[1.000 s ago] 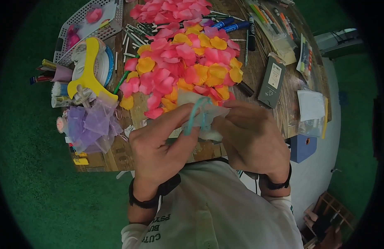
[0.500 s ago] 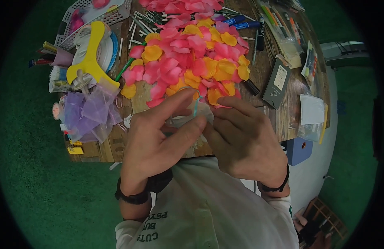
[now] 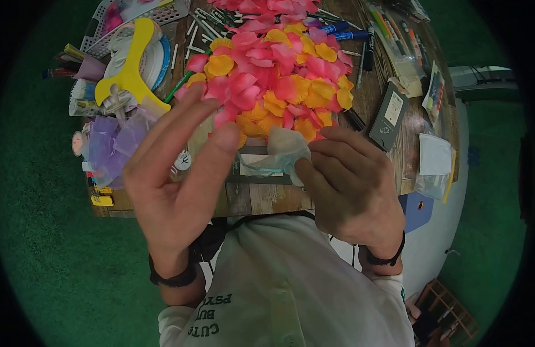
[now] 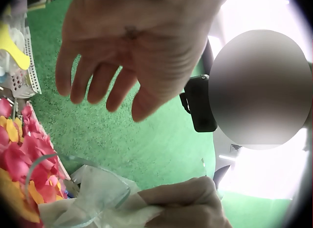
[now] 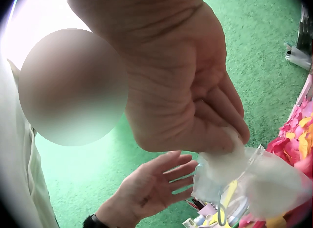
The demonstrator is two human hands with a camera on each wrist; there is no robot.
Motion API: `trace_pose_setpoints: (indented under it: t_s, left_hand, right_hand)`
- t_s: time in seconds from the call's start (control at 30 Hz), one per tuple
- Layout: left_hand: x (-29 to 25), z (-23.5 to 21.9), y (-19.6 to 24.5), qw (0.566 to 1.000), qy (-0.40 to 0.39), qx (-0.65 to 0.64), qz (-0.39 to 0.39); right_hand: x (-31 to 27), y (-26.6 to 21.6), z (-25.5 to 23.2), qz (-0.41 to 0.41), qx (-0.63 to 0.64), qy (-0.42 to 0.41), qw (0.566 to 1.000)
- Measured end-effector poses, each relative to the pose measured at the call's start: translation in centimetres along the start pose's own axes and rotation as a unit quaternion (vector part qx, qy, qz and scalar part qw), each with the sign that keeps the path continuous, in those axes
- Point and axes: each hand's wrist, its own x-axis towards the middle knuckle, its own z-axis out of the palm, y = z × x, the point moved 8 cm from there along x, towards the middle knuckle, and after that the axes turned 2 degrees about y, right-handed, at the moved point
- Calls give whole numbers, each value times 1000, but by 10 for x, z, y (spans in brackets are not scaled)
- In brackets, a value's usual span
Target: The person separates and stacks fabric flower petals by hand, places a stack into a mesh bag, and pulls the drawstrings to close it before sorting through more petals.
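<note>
My right hand (image 3: 357, 188) pinches a pale, sheer organza drawstring bag (image 3: 286, 146) between thumb and fingers, above the table's front edge. A light blue ribbon (image 4: 35, 164) loops out from the bag. To the left, my left hand (image 3: 178, 173) is held apart from the bag with nothing in it, its fingers spread and nearly straight. In the left wrist view its palm (image 4: 146, 47) shows bare. Just past the bag lies a big heap of pink and yellow artificial petals (image 3: 250, 81). Below the bag is a dark flat box (image 3: 267, 192) with a pale label.
Purple organza bags (image 3: 108, 141) lie at the left, near a yellow Y-shaped piece (image 3: 134, 63). A perforated basket (image 3: 169, 13) stands behind. Markers (image 3: 351, 36) surround the petals. At the right are a dark labelled box (image 3: 388, 118), bagged pens (image 3: 395, 43) and a white packet (image 3: 434, 153).
Both hands were at the bag and its blue ribbon. My left hand has let go and moved left, its fingers spreading. The right hand still pinches the bag, now hanging more in view.
</note>
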Motion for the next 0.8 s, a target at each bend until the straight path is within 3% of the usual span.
trace_pose_setpoints:
  t_s: [0.03,0.1,0.13,0.2,0.33,0.5,0.6,0.63,0.7,0.8]
  left_hand:
    - [2,-1,3,1000,4,2,-1]
    - [-3,35,11,979,-205,3,12]
    - [-3,36,14,979,-204,3,12]
    - [-17,62,4,926,-367,75,-52]
    - [-30,73,1,921,-377,96,-6]
    - [-19,59,-3,978,-178,106,-25]
    - [-16,52,-1,972,-138,188,-26]
    - [-15,51,0,972,-138,188,-26]
    - [-19,55,-13,942,-214,246,-76]
    - [-20,49,-15,965,-178,170,-95]
  right_hand:
    - [1,-1,0,4,6,-1,1000]
    - [3,-3,0,5,12,-3,1000]
    - [3,-6,-1,-5,8,4,1000]
    - [2,-8,-3,-12,-1,11,1000]
    - [-4,-10,-2,-9,15,-7,1000]
    - [-7,-6,0,-8,14,-12,1000]
    - [-8,-5,0,-14,19,-17,1000]
    - [-7,-3,-1,-10,18,-12,1000]
    - [-7,-1,-3,-7,17,-5,1000]
    - [-7,5,-4,6,14,-1,1000]
